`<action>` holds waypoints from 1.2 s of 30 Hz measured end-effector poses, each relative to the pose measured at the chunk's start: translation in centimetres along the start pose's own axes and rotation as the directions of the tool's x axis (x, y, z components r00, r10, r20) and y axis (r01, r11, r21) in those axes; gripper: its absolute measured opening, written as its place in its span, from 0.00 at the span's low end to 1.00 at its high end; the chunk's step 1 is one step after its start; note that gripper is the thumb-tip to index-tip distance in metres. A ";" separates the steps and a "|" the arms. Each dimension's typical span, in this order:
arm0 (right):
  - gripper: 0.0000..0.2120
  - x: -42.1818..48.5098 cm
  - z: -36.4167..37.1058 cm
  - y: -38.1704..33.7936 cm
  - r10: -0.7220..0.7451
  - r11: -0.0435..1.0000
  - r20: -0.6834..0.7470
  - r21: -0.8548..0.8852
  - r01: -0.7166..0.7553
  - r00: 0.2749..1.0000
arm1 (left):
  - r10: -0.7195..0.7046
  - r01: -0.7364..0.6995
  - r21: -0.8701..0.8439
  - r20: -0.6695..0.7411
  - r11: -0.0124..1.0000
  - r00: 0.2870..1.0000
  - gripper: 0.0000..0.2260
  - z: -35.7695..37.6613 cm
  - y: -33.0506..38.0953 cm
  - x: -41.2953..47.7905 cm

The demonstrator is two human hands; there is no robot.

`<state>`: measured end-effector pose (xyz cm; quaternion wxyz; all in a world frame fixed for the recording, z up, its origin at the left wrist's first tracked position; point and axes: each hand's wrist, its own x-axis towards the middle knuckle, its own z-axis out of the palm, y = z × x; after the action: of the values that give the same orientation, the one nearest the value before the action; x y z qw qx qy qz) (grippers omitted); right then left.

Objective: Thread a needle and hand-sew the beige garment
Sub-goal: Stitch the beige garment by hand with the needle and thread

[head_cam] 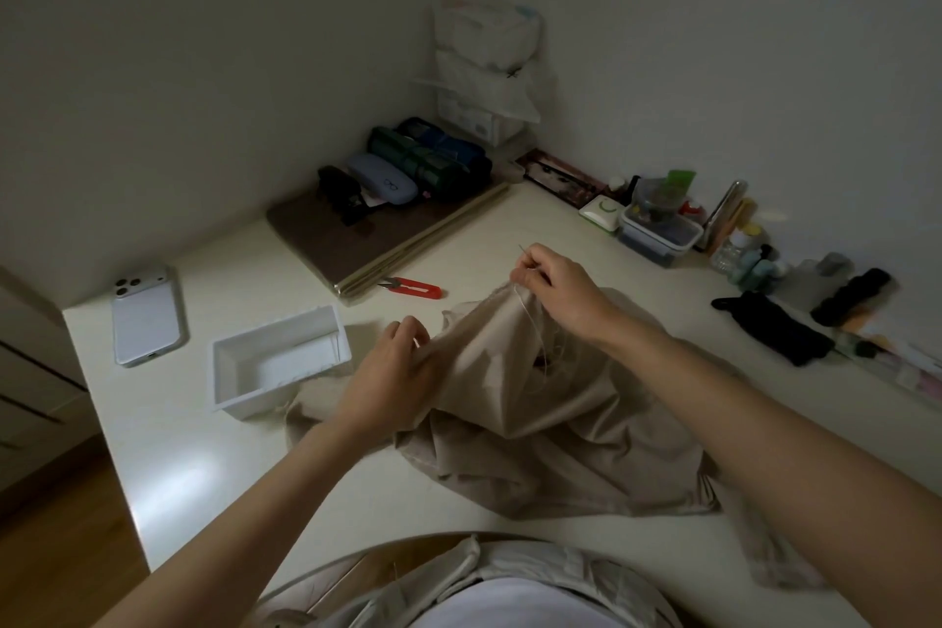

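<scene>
Setting: dim room corner; pale desk (204,449) with clutter along the far wall.
Garment: beige garment (535,413) bunched at the desk's centre, trailing off the near edge toward the person's lap.
Left hand: left hand (402,362) grips a raised fold, fingers curled into the cloth.
Right hand: right hand (555,291) held above the garment's peak, thumb and fingertips pinching the needle.
Needle: needle (523,251) has its long axis steeply slanted, free end pointing up and far-left; thread (541,332) hangs down to the cloth.
Nearby: red thread snips (413,288), white tray (280,362), phone (147,316), all left of the garment.
Risk: the slack thread looks likely to snag or knot in loose folds; a weak pinch could drop the needle into the fabric.
</scene>
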<state>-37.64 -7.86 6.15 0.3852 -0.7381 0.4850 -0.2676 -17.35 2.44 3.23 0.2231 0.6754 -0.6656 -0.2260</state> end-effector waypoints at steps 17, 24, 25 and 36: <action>0.07 -0.8 0.2 0.1 0.002 1.000 -0.024 0.015 -0.001 1.000 | 0.007 -0.005 -0.121 0.011 0.993 1.000 0.07 1.9 2.6 1.0; 0.06 -1.1 0.1 -0.3 -0.018 0.998 0.003 0.053 0.018 1.000 | 0.019 -0.022 -0.234 -0.017 0.972 1.000 0.08 2.4 4.7 1.7; 0.07 -1.1 0.1 -0.3 -0.020 0.998 0.001 0.054 0.020 1.000 | 0.028 -0.039 -0.237 -0.050 0.971 0.998 0.06 2.5 4.6 1.7; 0.06 -1.0 0.1 -0.2 -0.017 0.997 -0.009 0.076 0.018 1.000 | -0.128 0.050 -0.674 -0.066 0.737 0.990 0.09 0.7 4.5 2.6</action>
<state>-37.83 -6.84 6.20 0.4087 -0.7260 0.4696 -0.2921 -21.32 -0.23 5.38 0.4755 0.5922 -0.4937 -0.4236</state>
